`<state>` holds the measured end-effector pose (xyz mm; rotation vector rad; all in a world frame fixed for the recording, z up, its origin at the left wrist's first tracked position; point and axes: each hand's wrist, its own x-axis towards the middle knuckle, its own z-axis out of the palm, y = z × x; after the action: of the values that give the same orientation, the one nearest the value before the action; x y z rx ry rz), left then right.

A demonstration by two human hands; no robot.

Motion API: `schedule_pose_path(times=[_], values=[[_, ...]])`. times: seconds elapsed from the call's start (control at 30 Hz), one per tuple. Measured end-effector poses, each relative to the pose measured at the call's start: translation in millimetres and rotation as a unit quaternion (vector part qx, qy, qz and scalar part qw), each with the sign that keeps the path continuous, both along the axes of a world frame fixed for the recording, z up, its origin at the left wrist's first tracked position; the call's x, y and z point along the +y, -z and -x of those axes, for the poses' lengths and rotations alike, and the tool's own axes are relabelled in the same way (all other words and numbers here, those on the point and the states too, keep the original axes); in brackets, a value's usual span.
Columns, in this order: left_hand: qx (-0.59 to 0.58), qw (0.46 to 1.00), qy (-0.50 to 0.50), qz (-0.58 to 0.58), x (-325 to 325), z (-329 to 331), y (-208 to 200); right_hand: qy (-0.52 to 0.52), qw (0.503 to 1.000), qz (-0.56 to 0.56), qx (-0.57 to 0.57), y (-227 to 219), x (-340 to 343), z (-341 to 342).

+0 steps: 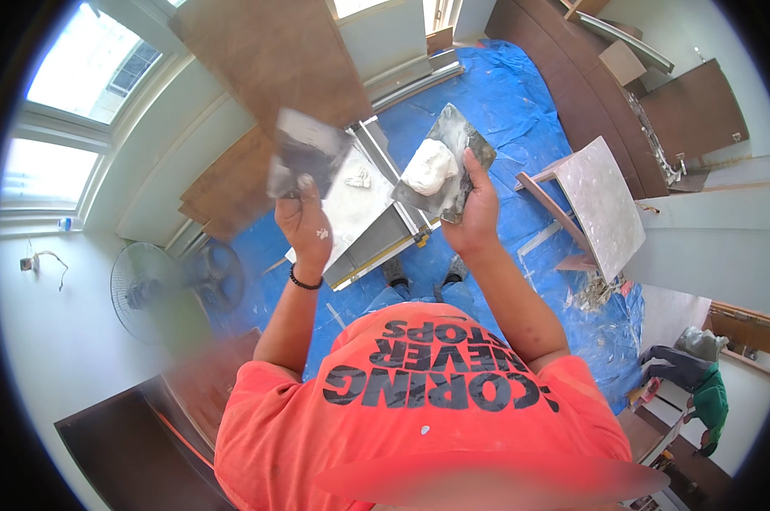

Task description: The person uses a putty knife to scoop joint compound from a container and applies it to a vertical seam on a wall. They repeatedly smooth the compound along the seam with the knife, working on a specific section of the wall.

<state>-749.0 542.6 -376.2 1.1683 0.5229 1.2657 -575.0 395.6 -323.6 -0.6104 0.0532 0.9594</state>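
My left hand (306,228), with a dark beaded bracelet at the wrist, grips a flat grey plastering blade (304,152). White smears mark its face, and motion blurs its edges. Flecks of white stick to the hand. In my right hand (480,204) is a square, dark metal plate (478,140) with my thumb over its edge. A thick lump of white putty (430,168) rests on this plate. The two tools are apart. Below them lies a white-smeared board (346,217) bearing a smaller lump of putty (357,176).
Blue plastic sheeting (512,102) covers the floor. A small tilted table (602,209) stands at right, near debris (602,294). Brown panels (274,51) lean at the far left. Fans (142,289) stand at left. A person in green (708,404) bends at lower right.
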Motion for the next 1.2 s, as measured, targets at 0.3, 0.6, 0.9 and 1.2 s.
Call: schedule_pose_path(times=[0.3, 0.6, 0.9, 1.2], values=[[-0.134, 0.990, 0.040, 0.029, -59.7, -35.4, -63.1, 0.107, 0.994, -0.025, -0.020, 2.3, 8.2, 13.5], [0.304, 0.908, 0.220, -0.186, -52.1, -8.5, -69.9, 0.162, 0.978, 0.023, -0.126, -11.0, 5.5, -5.5], [0.005, 0.973, 0.196, 0.125, -44.1, -10.1, -86.3, 0.165, 0.979, -0.035, -0.111, -21.0, -9.9, -28.5], [0.064, 0.970, 0.184, 0.144, -68.4, -47.9, -67.5, 0.120, 0.926, 0.121, -0.338, -17.5, -14.4, -21.4]])
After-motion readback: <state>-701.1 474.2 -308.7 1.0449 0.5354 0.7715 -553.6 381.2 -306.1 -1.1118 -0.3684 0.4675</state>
